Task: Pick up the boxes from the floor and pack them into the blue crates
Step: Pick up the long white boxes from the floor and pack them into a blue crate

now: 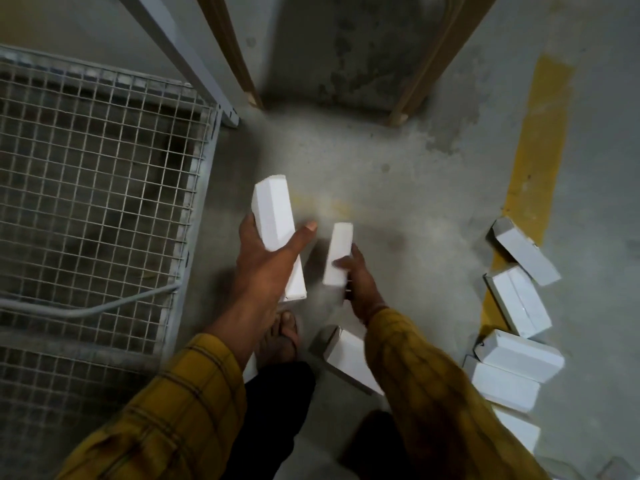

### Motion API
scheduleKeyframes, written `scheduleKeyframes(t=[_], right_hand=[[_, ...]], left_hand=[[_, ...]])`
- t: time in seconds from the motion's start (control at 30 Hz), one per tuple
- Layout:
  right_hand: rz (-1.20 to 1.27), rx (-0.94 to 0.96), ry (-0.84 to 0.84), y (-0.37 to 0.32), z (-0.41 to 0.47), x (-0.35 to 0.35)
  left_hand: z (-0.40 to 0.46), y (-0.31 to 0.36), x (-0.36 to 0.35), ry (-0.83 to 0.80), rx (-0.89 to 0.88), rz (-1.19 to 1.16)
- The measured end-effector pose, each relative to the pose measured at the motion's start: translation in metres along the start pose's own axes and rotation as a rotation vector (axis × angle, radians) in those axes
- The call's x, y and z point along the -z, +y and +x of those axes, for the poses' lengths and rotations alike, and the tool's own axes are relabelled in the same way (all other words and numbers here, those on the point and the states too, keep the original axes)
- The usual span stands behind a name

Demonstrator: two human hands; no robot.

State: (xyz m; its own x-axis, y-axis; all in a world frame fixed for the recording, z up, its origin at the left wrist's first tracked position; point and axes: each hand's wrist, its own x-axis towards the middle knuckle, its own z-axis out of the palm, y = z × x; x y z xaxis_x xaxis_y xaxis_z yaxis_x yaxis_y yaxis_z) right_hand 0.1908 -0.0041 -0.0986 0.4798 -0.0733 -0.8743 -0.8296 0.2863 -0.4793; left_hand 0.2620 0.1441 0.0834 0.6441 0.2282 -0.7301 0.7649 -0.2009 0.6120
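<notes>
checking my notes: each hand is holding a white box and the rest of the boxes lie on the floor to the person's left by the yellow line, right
Not quite. The left hand and right hand each hold a white box, but the loose boxes lie on the floor to the person's right by the yellow line, as the head view shows. On the left is a wire mesh cage.

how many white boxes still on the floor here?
At least 6: five along the yellow stripe at right, one under the right forearm. Others may be hidden or out of frame.
</notes>
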Motion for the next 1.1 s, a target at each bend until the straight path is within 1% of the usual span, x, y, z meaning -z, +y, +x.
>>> scheduleKeyframes(t=[0.03,0.07,0.1,0.13,0.2,0.27,0.37,0.47,0.57,0.67,0.77,0.83,0.93,1.0,1.1], right_hand=[[0.290,-0.027,-0.115,-0.013,-0.015,0.014],[0.507,-0.051,-0.217,-0.023,-0.032,0.028],[0.659,-0.066,-0.311,-0.035,-0.048,0.038],[0.759,-0.078,-0.430,-0.047,-0.063,0.045],[0.859,-0.058,-0.614,-0.063,-0.088,0.057],[0.883,-0.044,-0.671,-0.075,-0.112,0.058],[0.827,-0.056,-0.672,-0.086,-0.137,0.062],[0.692,-0.047,-0.706,-0.094,-0.155,0.077],[0.483,0.017,-0.717,-0.101,-0.169,0.099],[0.334,0.061,-0.655,-0.122,-0.188,0.110],[0.238,0.167,-0.417,-0.148,-0.197,0.116],[0.183,0.169,-0.350,-0.159,-0.197,0.112],[-0.006,0.184,-0.184,-0.156,-0.192,0.102],[-0.141,0.186,-0.080,-0.150,-0.195,0.095],[-0.257,0.181,0.036,-0.138,-0.196,0.093]], left_hand=[[-0.004,0.001,-0.004,-0.031,0.027,-0.016],[-0.009,0.002,-0.008,-0.064,0.050,-0.036],[-0.014,0.002,-0.012,-0.096,0.061,-0.057],[-0.018,0.002,-0.016,-0.124,0.060,-0.075],[-0.030,0.007,-0.026,-0.200,0.070,-0.099],[-0.040,0.012,-0.034,-0.278,0.101,-0.151],[-0.050,0.015,-0.043,-0.389,0.164,-0.328],[-0.059,0.018,-0.048,-0.517,0.182,-0.452],[-0.066,0.021,-0.051,-0.568,0.165,-0.470],[-0.072,0.027,-0.056,-0.559,0.140,-0.466],[-0.078,0.031,-0.064,-0.536,0.121,-0.489],[-0.081,0.032,-0.069,-0.536,0.113,-0.487],[-0.087,0.029,-0.080,-0.579,0.114,-0.480],[-0.092,0.029,-0.085,-0.566,0.104,-0.477],[-0.095,0.029,-0.088,-0.540,0.073,-0.447]])
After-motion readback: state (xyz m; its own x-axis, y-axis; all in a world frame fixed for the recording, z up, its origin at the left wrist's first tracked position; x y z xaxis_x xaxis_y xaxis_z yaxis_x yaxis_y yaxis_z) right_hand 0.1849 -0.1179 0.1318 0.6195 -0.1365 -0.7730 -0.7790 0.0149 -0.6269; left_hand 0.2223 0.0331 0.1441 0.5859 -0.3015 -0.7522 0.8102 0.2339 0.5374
